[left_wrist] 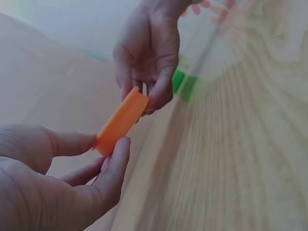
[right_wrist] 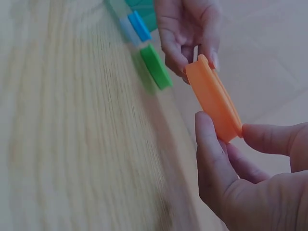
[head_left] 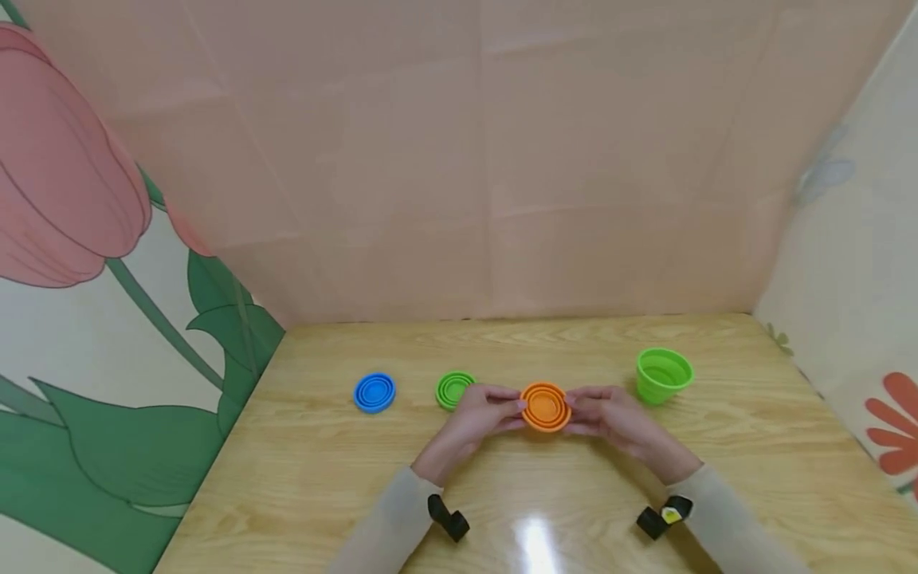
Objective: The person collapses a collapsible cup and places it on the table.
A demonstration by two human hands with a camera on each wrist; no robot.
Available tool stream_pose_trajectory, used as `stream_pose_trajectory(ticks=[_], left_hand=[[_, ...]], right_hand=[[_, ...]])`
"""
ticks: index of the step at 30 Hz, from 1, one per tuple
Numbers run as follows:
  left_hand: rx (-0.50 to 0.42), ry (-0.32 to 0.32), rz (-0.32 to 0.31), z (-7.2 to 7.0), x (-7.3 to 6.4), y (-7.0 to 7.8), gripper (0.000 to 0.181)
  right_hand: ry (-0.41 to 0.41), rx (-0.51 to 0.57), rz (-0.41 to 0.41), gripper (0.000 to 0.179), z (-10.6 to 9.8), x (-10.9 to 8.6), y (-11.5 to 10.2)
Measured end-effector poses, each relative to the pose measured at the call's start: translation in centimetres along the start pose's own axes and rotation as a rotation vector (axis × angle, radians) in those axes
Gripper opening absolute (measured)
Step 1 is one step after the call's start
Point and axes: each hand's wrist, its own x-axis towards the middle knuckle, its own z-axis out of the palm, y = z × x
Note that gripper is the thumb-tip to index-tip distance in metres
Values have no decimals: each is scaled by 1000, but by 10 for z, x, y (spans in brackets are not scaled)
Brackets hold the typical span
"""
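Observation:
Both hands hold an orange collapsible cup [head_left: 546, 407], folded flat into concentric rings, above the table. My left hand [head_left: 479, 418] pinches its left edge between thumb and fingers. On the opposite edge, my right hand [head_left: 615, 420] pinches it the same way. Seen side-on in the left wrist view, the orange cup [left_wrist: 120, 120] is a thin disc with a rim. The right wrist view shows the same flat disc [right_wrist: 211, 98] raised off the wood. Just behind the left hand lies a flat green collapsible cup [head_left: 453, 390], partly covered by that hand.
A flat blue collapsible cup [head_left: 374, 392] lies farther left on the wooden table [head_left: 323, 494]. At the right stands an expanded green cup [head_left: 664, 375], beyond the right hand. A pinkish sheet [head_left: 488, 175] hangs at the table's back edge, with patterned walls on both sides.

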Motion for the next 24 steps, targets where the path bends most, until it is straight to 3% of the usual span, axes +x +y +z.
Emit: stream_pose_trajectory(ticks=[6,12,24], left_hand=[[51,22,10,15,22,4,24],[49,15,15,20,41,1,26],[125,44,12,24,59,1,25]], right_hand=[[88,-40,-7,39,-10,2,-9],[133,-57,-9,44,-18,8,-10],[220,-192,-23,44,-26,23,-3]])
